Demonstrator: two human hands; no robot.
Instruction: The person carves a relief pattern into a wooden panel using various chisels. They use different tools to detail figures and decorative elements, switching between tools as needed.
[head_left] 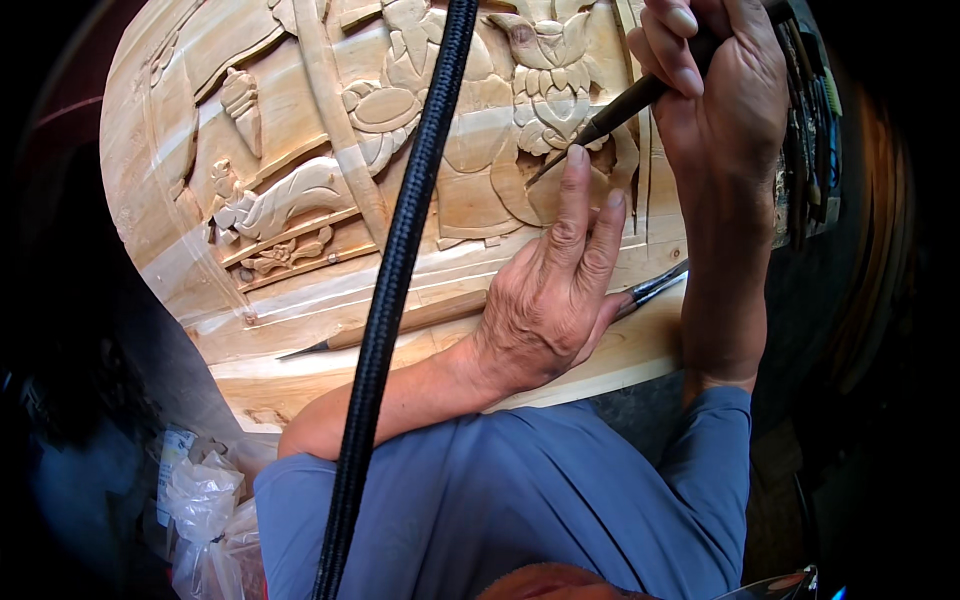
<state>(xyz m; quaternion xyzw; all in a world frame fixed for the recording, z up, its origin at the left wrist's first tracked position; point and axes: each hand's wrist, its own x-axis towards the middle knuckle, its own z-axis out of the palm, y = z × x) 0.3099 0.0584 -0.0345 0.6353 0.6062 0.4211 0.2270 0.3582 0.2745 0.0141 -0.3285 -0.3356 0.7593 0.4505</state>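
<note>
My right hand [720,100] is closed around a dark-handled carving chisel [625,110]. The chisel slants down to the left, its thin tip at a recess in the carved wooden panel [460,265], just under a petal-shaped relief. Flat on the panel lies my left hand [545,310], with index and middle fingers stretched out. Its index fingertip rests against the chisel's metal shaft. A second carving tool with a light wooden handle [440,312] and dark pointed tip lies left of that hand. Shiny metal [655,287] shows on its right; whether both belong to one tool is hidden.
A thick black braided cable [400,250] crosses the view in front of the panel. Several tools [805,140] stand bunched at the right edge. Down at the left hangs a knotted clear plastic bag [205,510]. The panel's rounded edge ends close to my body.
</note>
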